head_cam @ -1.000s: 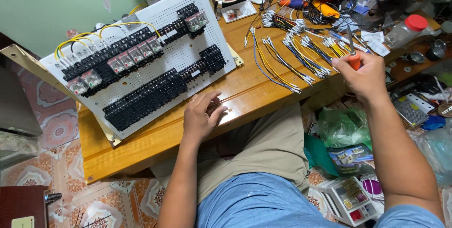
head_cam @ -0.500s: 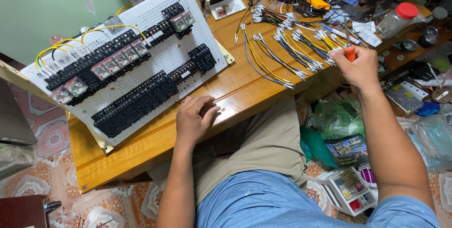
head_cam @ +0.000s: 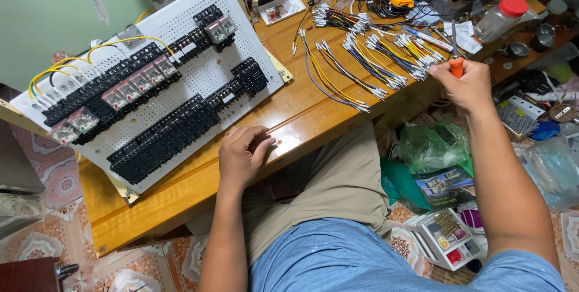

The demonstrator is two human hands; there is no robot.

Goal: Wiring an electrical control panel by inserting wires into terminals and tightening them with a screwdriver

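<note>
- Wooden table (head_cam: 313, 111): my landmark for everything below. Biggest thing here, glossy top, cluttered at its far right end.
- White panel board (head_cam: 199, 75): lies tilted on the table's left half, rows of black terminal blocks and clear relays on it, yellow wires looped at its far left corner. Looks stiff and fairly heavy; I would lift it by the bare edges, not by the parts.
- Wire bundles (head_cam: 362, 57): spread on the table's right half, blue, yellow and dark, metal tips at the ends. Light and floppy, easy to tangle; best taken one at a time near the tip.
- Plastic jar with red lid (head_cam: 500, 17): far right end of the table.
- My left hand (head_cam: 241, 156): resting at the table's near edge, fingers loosely curled, holding nothing.
- My right hand (head_cam: 464, 84): just off the table's right near corner, closed around the screwdriver.
- Screwdriver (head_cam: 456, 63): orange handle in my right fist, thin shaft pointing up past the wires. Light, rigid, grip feels sure on the handle.
- Against half a second ago: the view sits lower and nearer, right hand has drawn back slightly from the wires, left hand much as it was.
</note>
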